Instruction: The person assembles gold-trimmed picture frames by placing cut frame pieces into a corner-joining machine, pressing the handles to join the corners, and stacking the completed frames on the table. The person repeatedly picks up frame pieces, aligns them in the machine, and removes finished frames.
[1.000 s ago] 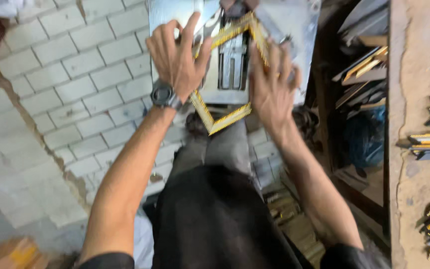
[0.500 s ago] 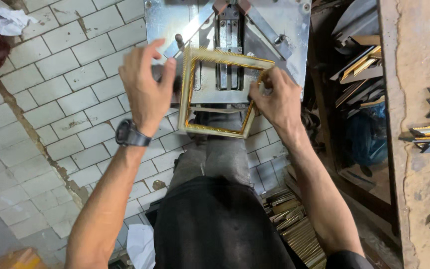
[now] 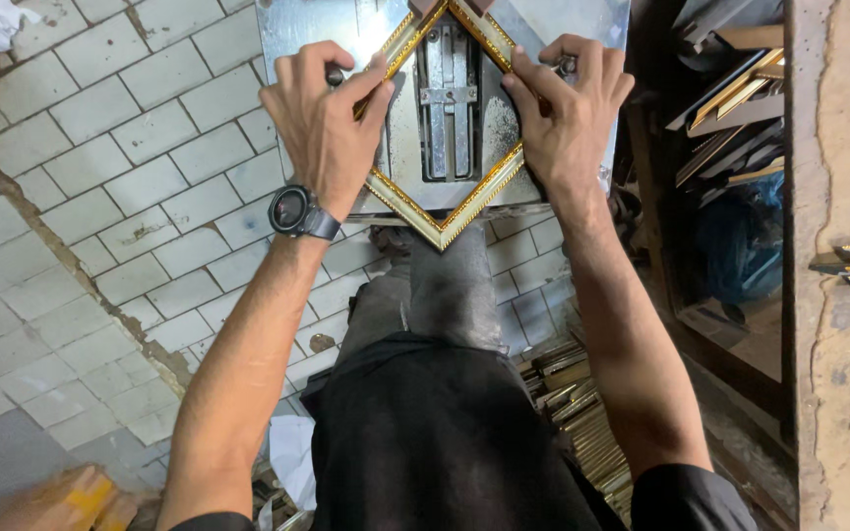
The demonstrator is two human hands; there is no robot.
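Head view: a gold picture frame (image 3: pixel 442 211) lies turned like a diamond on the flat metal plate (image 3: pixel 292 29) of a machine, its near corner poking past the plate's front edge twd the person's knees. Left hand (image 3: pixel 325 123) presses the frame's left side – fingers (image 3: pixel 371 84) close together, thumb and forefinger clamped on the moulding, w/ a dark wristwatch (image 3: pixel 292 209) on that wrist. Right hand (image 3: pixel 568 113) grips the frame's right side the same way, fingers curled over the moulding and pinching it. A steel guide block (image 3: pixel 450 98) w/ slots sits inside the frame opening, between both hands. Below – pale tiled floor (image 3: pixel 100 177) at left, a stack of gold moulding strips (image 3: pixel 573 403) just beside the right leg, more frame pieces on shelves (image 3: pixel 730 108) at right.
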